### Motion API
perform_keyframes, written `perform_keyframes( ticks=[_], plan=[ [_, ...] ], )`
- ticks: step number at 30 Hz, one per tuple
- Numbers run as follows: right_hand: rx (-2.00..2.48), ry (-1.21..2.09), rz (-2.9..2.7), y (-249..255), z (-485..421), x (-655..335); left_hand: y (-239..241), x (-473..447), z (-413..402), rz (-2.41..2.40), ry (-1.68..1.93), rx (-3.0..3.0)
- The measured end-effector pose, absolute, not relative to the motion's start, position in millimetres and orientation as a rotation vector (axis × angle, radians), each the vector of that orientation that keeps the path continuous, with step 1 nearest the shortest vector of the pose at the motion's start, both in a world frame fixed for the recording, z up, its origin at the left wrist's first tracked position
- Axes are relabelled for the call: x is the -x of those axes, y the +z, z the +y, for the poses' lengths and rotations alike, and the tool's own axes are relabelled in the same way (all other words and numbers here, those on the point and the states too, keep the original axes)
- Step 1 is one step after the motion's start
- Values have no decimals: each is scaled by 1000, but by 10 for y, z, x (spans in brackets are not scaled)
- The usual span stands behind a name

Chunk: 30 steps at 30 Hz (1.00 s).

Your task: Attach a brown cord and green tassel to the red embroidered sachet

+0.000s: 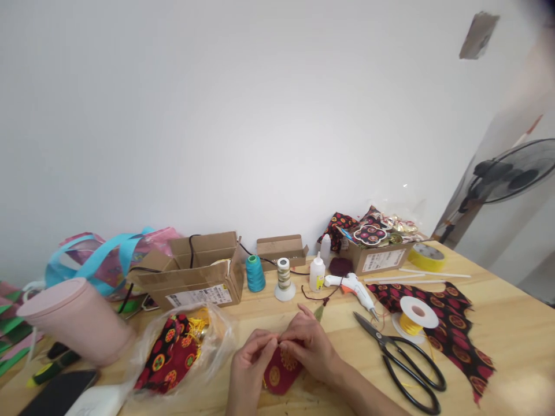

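Note:
Both hands meet at the front middle of the table, over a small dark red fabric piece (281, 372) with gold round motifs. My left hand (254, 358) pinches its upper edge between thumb and fingers. Close against it, my right hand (310, 341) grips the same edge, thumb and index pressed together. Whatever small part lies between the fingertips is hidden. To the left rests a clear plastic bag (217, 335) holding patterned fabric pouches (171, 355) with yellow tassels. Black-handled scissors (399, 358) lie to the right of my right hand.
Behind stand an open cardboard box (199, 271), a teal thread cone (255, 274), a glue bottle (317, 273) and a glue gun (355, 289). Patterned cloth (455, 329) and a yellow cord spool (414, 318) lie right. A pink cup (78, 323) and phone (60, 393) are left.

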State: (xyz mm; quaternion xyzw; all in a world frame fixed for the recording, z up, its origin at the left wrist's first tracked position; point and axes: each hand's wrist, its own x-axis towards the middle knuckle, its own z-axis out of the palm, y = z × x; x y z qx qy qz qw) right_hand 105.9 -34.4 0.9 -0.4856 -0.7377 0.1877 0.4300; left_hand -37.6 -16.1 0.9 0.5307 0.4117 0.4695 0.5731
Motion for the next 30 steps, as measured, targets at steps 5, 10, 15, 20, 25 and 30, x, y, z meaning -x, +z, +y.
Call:
perform_keyframes(
  ticks=[5,10,15,20,25,30],
  plan=[
    [1225,466,-1814,5,-335,-1053,-20,377,-158,999,1118,-1121],
    [1237,485,-1784,11,-335,-1061,-40,387,-148,979,1072,-1163],
    [1217,499,-1820,6,-340,-1043,-49,408,-154,927,1081,-1364],
    [1223,536,-1757,-8,-329,-1015,-64,404,-147,924,1121,-1412],
    [1176,684,-1618,24,-319,-995,-40,397,-143,930,1121,-1419],
    [1141,824,-1436,55,-314,-964,-14,415,-180,972,1098,-1260]
  ],
)
